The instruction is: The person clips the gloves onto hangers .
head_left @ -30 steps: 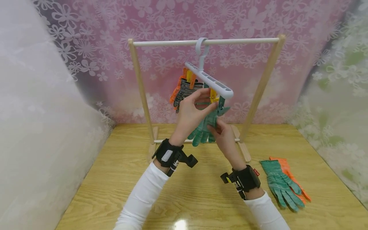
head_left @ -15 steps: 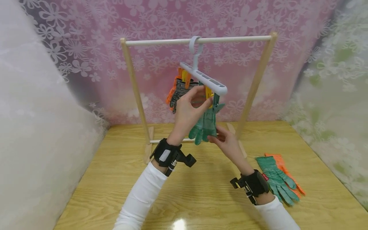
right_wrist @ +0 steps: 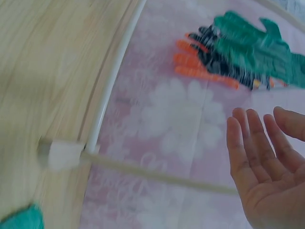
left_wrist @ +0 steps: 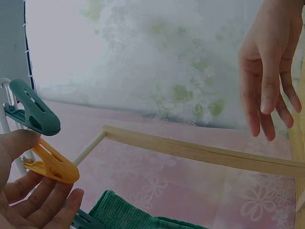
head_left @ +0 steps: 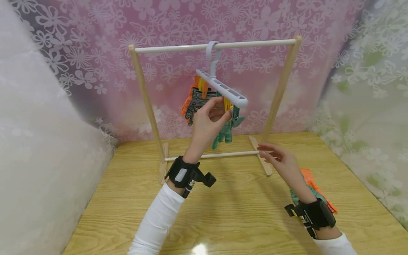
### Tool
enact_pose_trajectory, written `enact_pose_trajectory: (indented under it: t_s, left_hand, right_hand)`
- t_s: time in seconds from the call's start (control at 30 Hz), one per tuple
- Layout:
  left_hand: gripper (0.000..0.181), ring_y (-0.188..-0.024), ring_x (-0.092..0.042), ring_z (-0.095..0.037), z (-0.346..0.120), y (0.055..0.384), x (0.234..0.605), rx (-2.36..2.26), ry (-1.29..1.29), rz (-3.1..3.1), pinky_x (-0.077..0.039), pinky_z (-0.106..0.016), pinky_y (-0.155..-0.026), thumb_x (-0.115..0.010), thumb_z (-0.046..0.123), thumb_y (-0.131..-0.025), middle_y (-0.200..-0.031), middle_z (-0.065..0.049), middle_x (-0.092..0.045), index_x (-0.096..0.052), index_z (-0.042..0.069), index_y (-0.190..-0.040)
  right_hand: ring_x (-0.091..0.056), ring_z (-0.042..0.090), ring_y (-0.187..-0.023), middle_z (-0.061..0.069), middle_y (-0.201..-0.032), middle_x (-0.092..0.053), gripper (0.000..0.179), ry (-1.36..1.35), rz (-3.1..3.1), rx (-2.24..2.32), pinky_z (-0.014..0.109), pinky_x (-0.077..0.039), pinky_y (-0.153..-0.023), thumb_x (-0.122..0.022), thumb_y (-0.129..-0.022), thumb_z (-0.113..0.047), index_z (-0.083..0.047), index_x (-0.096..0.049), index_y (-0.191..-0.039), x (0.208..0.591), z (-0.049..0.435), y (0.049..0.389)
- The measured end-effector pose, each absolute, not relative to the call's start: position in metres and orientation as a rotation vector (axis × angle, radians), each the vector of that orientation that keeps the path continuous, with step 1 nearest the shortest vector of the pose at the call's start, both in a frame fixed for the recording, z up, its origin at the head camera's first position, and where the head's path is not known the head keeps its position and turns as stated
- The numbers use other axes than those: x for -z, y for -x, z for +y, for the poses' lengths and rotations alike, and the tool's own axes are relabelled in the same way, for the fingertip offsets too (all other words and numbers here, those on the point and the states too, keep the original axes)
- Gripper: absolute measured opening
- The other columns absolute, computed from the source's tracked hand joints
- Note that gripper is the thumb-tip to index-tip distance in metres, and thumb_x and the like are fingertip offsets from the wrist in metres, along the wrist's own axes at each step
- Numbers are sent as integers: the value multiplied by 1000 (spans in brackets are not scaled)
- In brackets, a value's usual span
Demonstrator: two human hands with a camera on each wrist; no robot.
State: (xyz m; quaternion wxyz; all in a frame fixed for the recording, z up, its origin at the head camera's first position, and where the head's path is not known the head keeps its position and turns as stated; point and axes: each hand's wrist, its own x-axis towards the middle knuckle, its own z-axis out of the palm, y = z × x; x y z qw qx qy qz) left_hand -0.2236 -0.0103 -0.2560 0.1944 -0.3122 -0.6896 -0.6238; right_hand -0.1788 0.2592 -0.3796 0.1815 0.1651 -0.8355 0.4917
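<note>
My left hand point(head_left: 205, 124) is raised under the front end of a pale blue clip hanger point(head_left: 223, 88). It pinches a yellow clothespin point(left_wrist: 57, 164) between thumb and fingers. Just above the thumb, in the left wrist view, is a dark green clothespin point(left_wrist: 35, 109). A green knitted glove point(head_left: 225, 134) hangs behind this hand; its upper part is hidden in the head view. My right hand point(head_left: 280, 161), holding nothing, is in the air right of the hanger, its fingers point(right_wrist: 255, 138) loosely extended. Farther back on the hanger, a black-and-grey glove point(head_left: 199, 101) hangs with an orange glove point(head_left: 186, 106).
The hanger's hook loops over the white rod point(head_left: 251, 44) of a wooden stand point(head_left: 280, 88). On the table point(head_left: 248, 212), a green glove point(head_left: 294, 197) and an orange glove point(head_left: 307, 175) lie partly beneath my right forearm. Patterned curtains surround the table.
My right hand has let go of the hanging green glove and moved right and slightly down. The glove has swung back behind my left hand, which keeps its place at the clothespin.
</note>
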Motion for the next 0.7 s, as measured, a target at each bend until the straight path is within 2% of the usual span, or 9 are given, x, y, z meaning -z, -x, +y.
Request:
enact_pose_trajectory:
  t_s: [0.1, 0.17, 0.23, 0.33, 0.43, 0.6, 0.7]
  left_hand:
    - [37, -104, -71, -29, -11, 223, 256, 1748, 875, -1939, -57, -25, -89, -71, 5, -95, -125, -18, -67, -62, -2, -130]
    - [37, -104, -71, -29, -12, 224, 256, 1746, 877, -1938, -57, -25, -90, -71, 5, -95, -126, -18, -67, -62, -2, -130]
    - [38, -104, -71, -29, -12, 224, 256, 1744, 878, -1935, -57, -25, -90, -71, 4, -95, -127, -18, -67, -62, -2, -130]
    - [38, -104, -71, -29, -12, 225, 257, 1738, 878, -1931, -57, -25, -89, -72, 4, -95, -126, -18, -67, -62, -2, -130]
    - [37, -104, -71, -29, -13, 225, 258, 1738, 879, -1924, -57, -25, -89, -71, 4, -95, -126, -18, -67, -62, -2, -130]
    - [36, -103, -71, -31, -14, 225, 259, 1734, 888, -1896, -58, -25, -89, -71, 3, -94, -124, -20, -67, -63, -3, -129]
    - [36, -103, -71, -31, -15, 226, 260, 1727, 895, -1893, -58, -26, -89, -71, 2, -94, -124, -20, -67, -62, -4, -129]
  right_hand:
    - [-64, -6, -102, 17, -133, -64, 36, -405, -2416, -1311, 13, -55, -81, -62, -102, -8, -7, -63, -138, 382, 274, 170]
    - [-65, 1, -105, 18, -135, -62, 36, -368, -2481, -1223, 15, -54, -82, -61, -103, -11, -7, -62, -139, 385, 284, 165]
    - [-66, 15, -108, 20, -136, -61, 36, -341, -2558, -1121, 23, -57, -83, -60, -104, -14, -7, -61, -139, 388, 293, 161]
    - [-63, 37, -111, 26, -135, -59, 38, -321, -2661, -993, 43, -57, -87, -61, -104, -15, -4, -59, -140, 395, 306, 155]
    - [-61, 48, -112, 30, -134, -57, 39, -317, -2733, -910, 55, -55, -87, -60, -104, -15, 1, -57, -140, 402, 317, 149]
    - [-60, 51, -111, 33, -136, -55, 42, -316, -2846, -738, 55, -56, -82, -61, -103, -14, 4, -55, -140, 414, 333, 144]
    - [-60, 53, -110, 36, -140, -49, 45, -366, -2928, -590, 48, -55, -71, -65, -99, -8, 7, -55, -139, 424, 341, 144]
